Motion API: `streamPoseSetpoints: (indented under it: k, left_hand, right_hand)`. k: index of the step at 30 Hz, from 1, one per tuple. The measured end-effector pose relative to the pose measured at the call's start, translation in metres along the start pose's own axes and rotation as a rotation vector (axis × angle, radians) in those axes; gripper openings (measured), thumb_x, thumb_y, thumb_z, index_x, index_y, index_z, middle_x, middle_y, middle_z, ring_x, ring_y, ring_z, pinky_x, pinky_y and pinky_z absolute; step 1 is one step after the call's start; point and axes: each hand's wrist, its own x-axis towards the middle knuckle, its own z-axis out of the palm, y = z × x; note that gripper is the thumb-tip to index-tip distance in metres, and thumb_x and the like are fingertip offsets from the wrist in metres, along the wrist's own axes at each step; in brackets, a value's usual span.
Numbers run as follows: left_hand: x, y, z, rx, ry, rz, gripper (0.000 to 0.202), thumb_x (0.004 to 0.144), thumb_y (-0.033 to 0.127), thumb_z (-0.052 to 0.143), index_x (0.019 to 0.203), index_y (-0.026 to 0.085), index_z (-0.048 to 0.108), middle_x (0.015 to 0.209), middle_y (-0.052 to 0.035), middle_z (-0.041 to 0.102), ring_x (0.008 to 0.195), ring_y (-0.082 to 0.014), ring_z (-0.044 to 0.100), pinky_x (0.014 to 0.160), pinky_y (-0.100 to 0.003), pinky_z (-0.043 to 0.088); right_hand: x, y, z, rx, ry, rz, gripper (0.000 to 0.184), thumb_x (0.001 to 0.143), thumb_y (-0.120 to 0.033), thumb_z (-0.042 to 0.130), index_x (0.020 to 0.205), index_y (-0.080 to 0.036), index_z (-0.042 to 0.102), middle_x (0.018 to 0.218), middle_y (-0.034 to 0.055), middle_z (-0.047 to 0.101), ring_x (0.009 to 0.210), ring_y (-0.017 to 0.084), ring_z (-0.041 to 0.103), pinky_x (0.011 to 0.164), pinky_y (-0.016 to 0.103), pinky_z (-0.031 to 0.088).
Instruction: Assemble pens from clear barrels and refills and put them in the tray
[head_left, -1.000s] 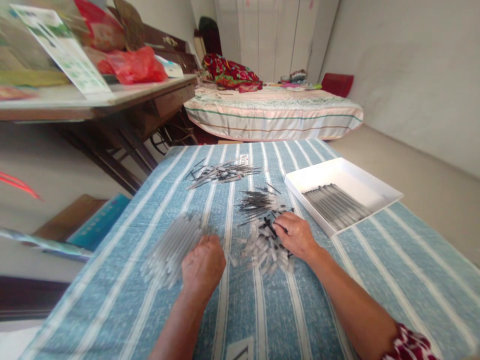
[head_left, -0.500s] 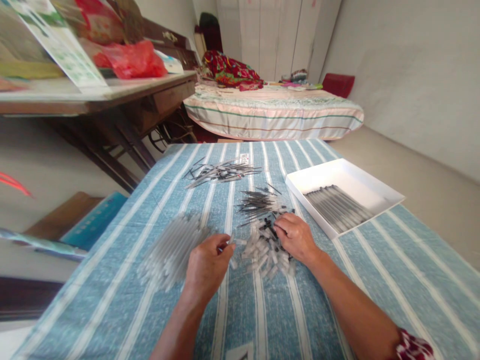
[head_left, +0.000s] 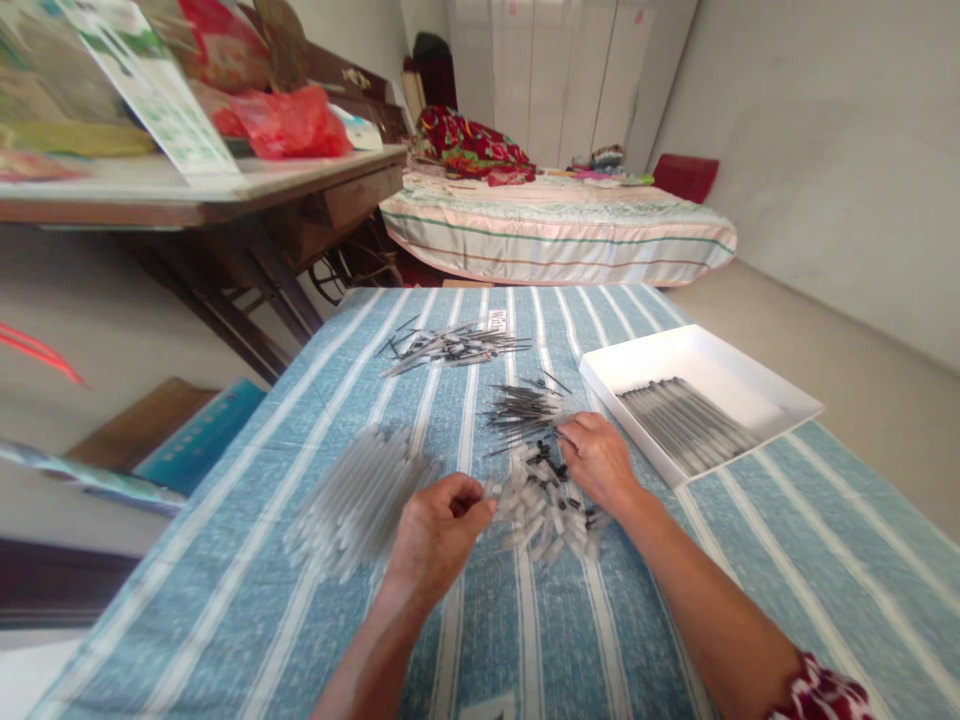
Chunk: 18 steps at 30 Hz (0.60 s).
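Note:
My left hand (head_left: 441, 525) is closed in a pinch at the left edge of a loose pile of translucent pen caps (head_left: 547, 515); a small pale cap shows at its fingertips. My right hand (head_left: 598, 460) has thumb and fingers pressed together above the pile's upper right edge, by small black plugs (head_left: 541, 450). What it pinches is hidden. Just beyond lies a bundle of thin dark pen refills (head_left: 521, 408). Left of my left hand, many translucent pen barrels (head_left: 356, 500) lie side by side in a stack.
A white box (head_left: 705, 350) at right holds a row of pens with dark ends (head_left: 686, 420). Mixed refills and parts (head_left: 457, 345) lie farther back on the striped cloth (head_left: 480, 640). A wooden desk (head_left: 322, 185) stands left; a bed (head_left: 555, 225) lies beyond the table.
My left hand has moved right, up to the cap pile. My right hand has shifted slightly up and right, toward the refills. The view has turned a little left.

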Motion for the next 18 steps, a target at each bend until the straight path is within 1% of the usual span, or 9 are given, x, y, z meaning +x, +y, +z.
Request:
streamPoseSetpoints:
  k: [4, 7, 11, 14, 18]
  left_hand:
    - [-0.0002, 0.0, -0.0004, 0.026, 0.023, 0.014, 0.018, 0.061, 0.035, 0.061, 0.055, 0.019, 0.056, 0.047, 0.0046, 0.05, 0.045, -0.0106, 0.043, 0.046, -0.022, 0.031]
    - [-0.0003, -0.0011, -0.0001, 0.033, 0.02, 0.024, 0.018, 0.062, 0.035, 0.061, 0.055, 0.019, 0.055, 0.048, 0.0043, 0.049, 0.046, -0.0105, 0.042, 0.046, -0.022, 0.031]
    - [-0.0008, -0.0017, 0.0015, 0.043, -0.005, 0.025, 0.019, 0.063, 0.036, 0.06, 0.058, 0.018, 0.055, 0.05, 0.0036, 0.052, 0.048, -0.011, 0.044, 0.047, -0.022, 0.032]
    - [-0.0014, -0.0013, 0.0026, 0.071, -0.018, 0.021, 0.018, 0.065, 0.035, 0.059, 0.059, 0.018, 0.055, 0.051, 0.0033, 0.052, 0.049, -0.0117, 0.046, 0.049, -0.023, 0.033]
    - [-0.0025, 0.0005, 0.0027, 0.094, -0.035, 0.012, 0.018, 0.066, 0.034, 0.057, 0.059, 0.018, 0.054, 0.051, 0.0036, 0.051, 0.05, -0.0119, 0.046, 0.05, -0.023, 0.033]
  right_hand:
    - [0.002, 0.0008, -0.0003, -0.08, -0.097, 0.044, 0.008, 0.078, -0.02, 0.056, 0.077, -0.019, 0.063, 0.09, 0.0083, 0.06, 0.09, 0.023, 0.05, 0.075, 0.032, 0.039]
    - [0.0018, 0.0006, 0.0, -0.108, -0.134, 0.073, 0.01, 0.08, -0.021, 0.055, 0.075, -0.019, 0.063, 0.094, 0.0092, 0.059, 0.092, 0.024, 0.049, 0.074, 0.033, 0.038]
    - [0.0026, -0.0016, -0.0013, -0.122, -0.175, 0.102, 0.011, 0.081, -0.023, 0.053, 0.078, -0.019, 0.063, 0.097, 0.0087, 0.058, 0.095, 0.023, 0.048, 0.076, 0.032, 0.037]
    - [0.0043, -0.0036, -0.0036, -0.137, -0.216, 0.112, 0.014, 0.082, -0.024, 0.051, 0.081, -0.019, 0.064, 0.097, 0.0081, 0.058, 0.096, 0.022, 0.047, 0.078, 0.031, 0.035]
    - [0.0082, -0.0069, -0.0059, -0.183, -0.247, 0.107, 0.017, 0.084, -0.024, 0.049, 0.081, -0.018, 0.064, 0.095, 0.0082, 0.057, 0.096, 0.023, 0.046, 0.076, 0.031, 0.034]
